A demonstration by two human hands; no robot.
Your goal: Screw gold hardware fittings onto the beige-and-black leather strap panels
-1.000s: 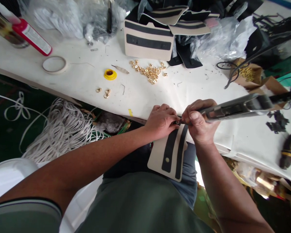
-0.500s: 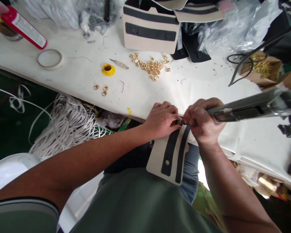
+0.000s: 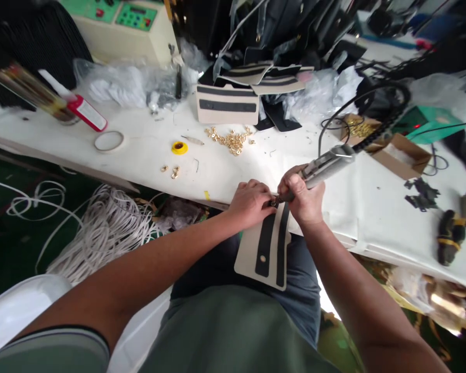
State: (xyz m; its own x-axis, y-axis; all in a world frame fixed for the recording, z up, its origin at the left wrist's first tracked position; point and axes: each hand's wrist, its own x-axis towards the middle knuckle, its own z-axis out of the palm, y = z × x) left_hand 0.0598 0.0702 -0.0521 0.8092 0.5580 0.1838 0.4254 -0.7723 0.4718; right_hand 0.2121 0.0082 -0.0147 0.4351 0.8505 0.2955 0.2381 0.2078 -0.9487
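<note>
At the edge of the bench [image 3: 384, 207], we see the left hand [image 3: 250, 203] pinch the far end of the panel [image 3: 248, 256], its near end over the lap [image 3: 305, 280], as the right hand [image 3: 307, 202] wraps the driver [image 3: 328, 165] — tip at the pinch. We judge the panel light and fairly stiff, apt to bend if gripped at one end, its pale surface easily marked. We favour the side edges — clear of the black strips [image 3: 266, 238].

Single head-worn view, looking forward and down, close above the lap [image 3: 303, 280], worktable [image 3: 147, 146] farther ahead
</note>
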